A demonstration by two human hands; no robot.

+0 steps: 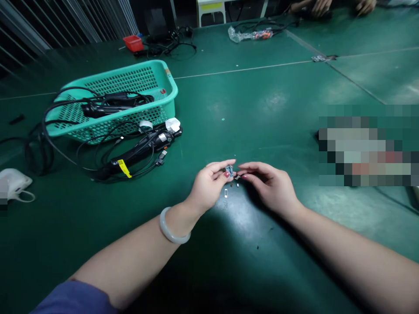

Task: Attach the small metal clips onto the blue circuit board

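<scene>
Nearest the camera: blue sleeve [77, 296], on the near side of the green basket [168, 93]; pale bangle [175, 225] farther up the same arm. To the right of the basket and nearer than it: left hand [206, 185], thumb and fingers clamped on small blue circuit board [229, 170]. Just beside, farther right of the basket: right hand [273, 185], thumb and forefinger close together at thin pale piece [237, 177]; not possible to tell whether gripped or merely touched. Below both hands, on green tabletop [203, 257]: small rectangular frame [225, 193], flat. Inside the basket: black corded tool [108, 109]. Along the near side of the basket: second black tool [140, 150], with yellow tag [124, 168] and cables. Behind the basket: red box [133, 43]. Right of and beyond the basket: clear plastic bag [244, 35]; farther right, another person's hands [322, 6].
</scene>
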